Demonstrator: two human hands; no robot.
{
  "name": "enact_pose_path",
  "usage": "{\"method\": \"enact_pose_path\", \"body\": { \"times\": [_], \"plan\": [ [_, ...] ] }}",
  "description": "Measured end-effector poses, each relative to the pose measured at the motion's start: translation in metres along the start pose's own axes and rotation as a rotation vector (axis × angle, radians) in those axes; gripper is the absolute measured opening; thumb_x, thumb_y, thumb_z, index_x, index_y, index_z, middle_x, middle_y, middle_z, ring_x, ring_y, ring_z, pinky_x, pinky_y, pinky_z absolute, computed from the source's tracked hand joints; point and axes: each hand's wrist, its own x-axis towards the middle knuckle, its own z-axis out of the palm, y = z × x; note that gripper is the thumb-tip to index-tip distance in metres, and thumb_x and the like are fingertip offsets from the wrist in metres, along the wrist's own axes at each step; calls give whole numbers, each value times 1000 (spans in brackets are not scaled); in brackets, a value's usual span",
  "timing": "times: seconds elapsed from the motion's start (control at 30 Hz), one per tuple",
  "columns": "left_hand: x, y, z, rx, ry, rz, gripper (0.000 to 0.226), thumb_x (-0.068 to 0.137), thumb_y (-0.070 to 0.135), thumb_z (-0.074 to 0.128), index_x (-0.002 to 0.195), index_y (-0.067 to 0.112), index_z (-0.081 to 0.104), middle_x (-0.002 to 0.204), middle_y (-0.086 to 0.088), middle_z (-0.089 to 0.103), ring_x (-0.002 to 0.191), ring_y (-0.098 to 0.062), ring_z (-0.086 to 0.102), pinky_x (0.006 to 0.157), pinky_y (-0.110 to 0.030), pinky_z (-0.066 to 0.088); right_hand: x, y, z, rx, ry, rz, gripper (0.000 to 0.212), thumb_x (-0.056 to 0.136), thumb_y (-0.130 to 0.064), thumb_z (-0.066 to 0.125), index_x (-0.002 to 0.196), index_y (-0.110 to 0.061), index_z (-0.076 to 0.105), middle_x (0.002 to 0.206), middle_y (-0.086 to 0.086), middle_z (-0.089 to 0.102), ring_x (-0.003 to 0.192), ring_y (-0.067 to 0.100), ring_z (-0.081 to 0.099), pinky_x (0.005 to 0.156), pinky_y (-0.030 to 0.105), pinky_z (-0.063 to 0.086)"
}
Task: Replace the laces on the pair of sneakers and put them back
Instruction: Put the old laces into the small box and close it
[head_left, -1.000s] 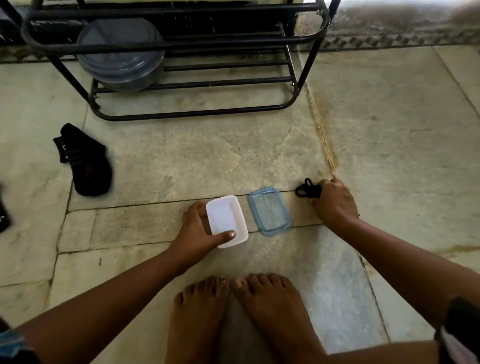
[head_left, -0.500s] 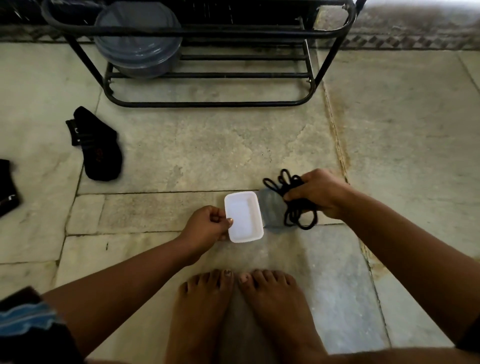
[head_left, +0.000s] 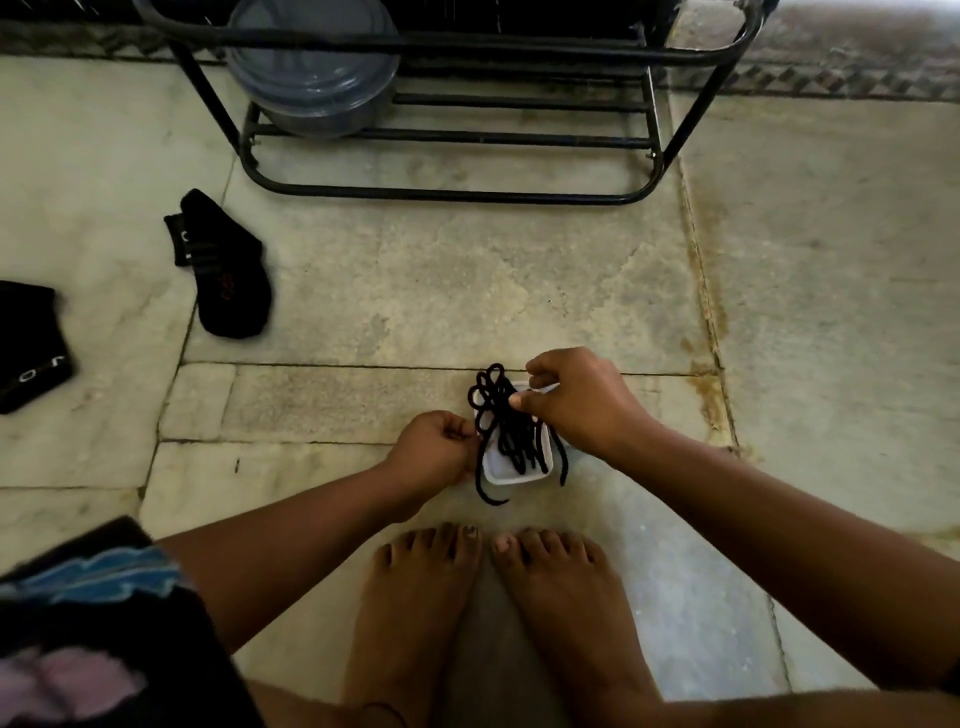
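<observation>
The right hand (head_left: 576, 402) pinches a bundle of black laces (head_left: 506, 421) between thumb and curled fingers — the loops hang into the white tub (head_left: 511, 470) on the floor (head_left: 467, 291). The left hand (head_left: 434, 447), fingers curled, grips the tub's left edge. Pale lettering on the socks (head_left: 228, 270) — unreadable.

the right hand (head_left: 582, 402) and black laces (head_left: 506, 421) hide most of the white container (head_left: 511, 470), a second black sock (head_left: 28, 345) is cut off by the left edge, and the rack (head_left: 467, 104) by the top.
</observation>
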Motion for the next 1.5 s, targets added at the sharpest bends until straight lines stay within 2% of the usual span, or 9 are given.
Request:
{"method": "enact_pose_path", "body": {
  "times": [0.13, 0.37, 0.5, 0.57, 0.67, 0.93, 1.1, 1.27, 1.5],
  "plan": [
    [-3, 2, -1, -9, -9, -7, 16, 92, 5, 56, 78, 11, 56, 66, -5, 56, 57, -15, 51, 56, -27, 43, -6, 2, 3, -36, 2, -88, 35, 90, -14, 61, 125, -12, 61, 118, 3, 66, 106, 17, 62, 74, 13, 47],
    [-6, 2, -5, 92, -7, 58, 8, 89, 12, 58, 96, 10, 62, 82, -6, 65, 71, -17, 61, 64, -29, 50, -14, 10, 36, -397, -313, -277, 36, 91, -4, 48, 126, -10, 50, 120, 13, 59, 103, 28, 58, 77, 32, 47],
    [-1, 2, -15, 413, -11, 356, 70, 80, 12, 70, 141, 21, 37, 120, -2, 53, 101, -16, 58, 89, -31, 49, -16, 16, 43, -494, -311, -346, 44, 90, 0, 48, 133, -9, 44, 132, 12, 50, 115, 28, 52, 88, 30, 44],
    [2, 5, -19, 582, -20, 522, 81, 78, 16, 73, 146, 23, 30, 132, -1, 42, 116, -14, 47, 96, -25, 41, -16, 18, 44, -514, -318, -366, 44, 91, 0, 47, 134, -8, 43, 134, 12, 48, 118, 28, 51, 91, 31, 44],
    [7, 5, -23, 767, 12, 718, 66, 77, 21, 75, 137, 19, 48, 130, -4, 48, 119, -20, 44, 100, -27, 37, -15, 19, 44, -517, -320, -375, 44, 91, -1, 47, 134, -9, 44, 135, 11, 48, 118, 27, 51, 90, 32, 44],
    [12, 10, -17, 1070, 29, 934, 29, 74, 25, 67, 99, 13, 75, 90, -6, 68, 85, -32, 57, 68, -37, 47, -19, 15, 32, -456, -298, -389, 37, 90, -6, 50, 126, -16, 56, 116, 8, 63, 98, 24, 61, 80, 31, 52],
    [4, 23, -9, 1308, 19, 748, 30, 95, 37, 49, 121, 35, 63, 116, 8, 59, 114, -20, 40, 78, -28, 22, -17, 15, 5, -411, 50, -263, 23, 89, -36, 56, 94, -15, 65, 87, 0, 63, 81, 17, 60, 64, 29, 48],
    [2, 27, -2, 1316, 29, 683, 29, 94, 37, 47, 118, 34, 65, 112, 6, 59, 110, -19, 40, 77, -28, 23, -28, 24, 21, -568, -136, -44, 52, 70, -74, 59, 75, -23, 48, 70, -6, 49, 70, 15, 55, 54, 26, 37],
    [1, 27, 7, 1307, 90, 590, 26, 91, 36, 51, 106, 31, 71, 101, 3, 62, 105, -20, 45, 85, -30, 33, -33, 22, 37, -482, -106, -26, 69, 71, -69, 63, 110, -18, 38, 95, 2, 61, 88, 23, 64, 62, 30, 43]
  ]
}}
